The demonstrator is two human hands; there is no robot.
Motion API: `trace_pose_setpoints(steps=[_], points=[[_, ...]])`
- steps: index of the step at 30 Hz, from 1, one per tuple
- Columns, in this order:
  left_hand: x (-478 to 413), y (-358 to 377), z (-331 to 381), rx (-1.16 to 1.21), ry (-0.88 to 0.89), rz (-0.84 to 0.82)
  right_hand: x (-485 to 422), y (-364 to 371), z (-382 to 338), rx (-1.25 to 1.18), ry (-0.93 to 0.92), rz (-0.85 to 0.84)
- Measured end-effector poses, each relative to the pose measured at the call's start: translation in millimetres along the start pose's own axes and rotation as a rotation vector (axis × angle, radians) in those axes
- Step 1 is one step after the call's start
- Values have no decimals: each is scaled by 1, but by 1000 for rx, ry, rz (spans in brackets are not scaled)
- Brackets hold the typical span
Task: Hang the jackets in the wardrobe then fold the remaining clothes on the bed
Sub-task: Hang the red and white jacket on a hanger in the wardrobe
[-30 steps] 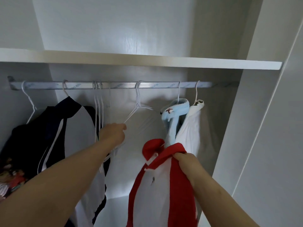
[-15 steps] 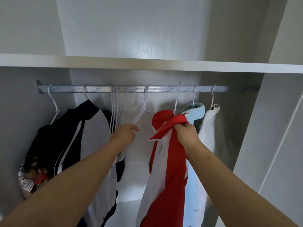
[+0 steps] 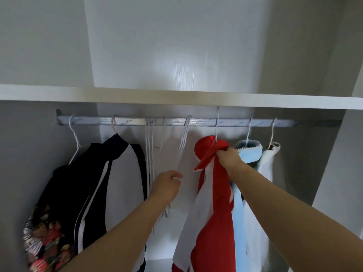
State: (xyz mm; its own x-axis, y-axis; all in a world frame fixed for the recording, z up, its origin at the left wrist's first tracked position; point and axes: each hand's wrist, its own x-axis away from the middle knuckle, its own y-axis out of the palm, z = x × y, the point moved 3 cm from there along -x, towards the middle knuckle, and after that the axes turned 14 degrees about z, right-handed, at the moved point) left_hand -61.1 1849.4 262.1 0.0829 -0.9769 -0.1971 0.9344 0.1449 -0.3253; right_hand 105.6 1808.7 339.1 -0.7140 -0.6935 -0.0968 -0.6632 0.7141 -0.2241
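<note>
The red and white jacket (image 3: 214, 193) hangs below the rail (image 3: 196, 122), near its middle. Its long axis is vertical: the collar points up to the rail, and the hem goes down and is cut off by the lower edge of the view. The right hand (image 3: 228, 158) grips the red collar with curled fingers. The hook (image 3: 217, 122) of its thin hanger reaches above the rail; I cannot tell if it sits on it. The left hand (image 3: 167, 183), under the rail, holds a bundle of white empty hangers (image 3: 181, 146) with closed fingers. The light blue jacket (image 3: 249, 154) is partly hidden behind the right arm.
</note>
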Motion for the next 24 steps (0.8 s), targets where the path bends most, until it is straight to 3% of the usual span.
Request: trace_pose_setpoints(steps=[5,16,21,24], points=[[7,10,-5,-55,94,-60,-6,10,41,45,197,-106],[27,17,-8,-324,328,93,7,-9,71,-13,193,-147],[51,15,18,-423,628,264,28,-17,81,-90,218,-79],[70,23,33,-315,707,146,48,-30,89,-137,251,-1]])
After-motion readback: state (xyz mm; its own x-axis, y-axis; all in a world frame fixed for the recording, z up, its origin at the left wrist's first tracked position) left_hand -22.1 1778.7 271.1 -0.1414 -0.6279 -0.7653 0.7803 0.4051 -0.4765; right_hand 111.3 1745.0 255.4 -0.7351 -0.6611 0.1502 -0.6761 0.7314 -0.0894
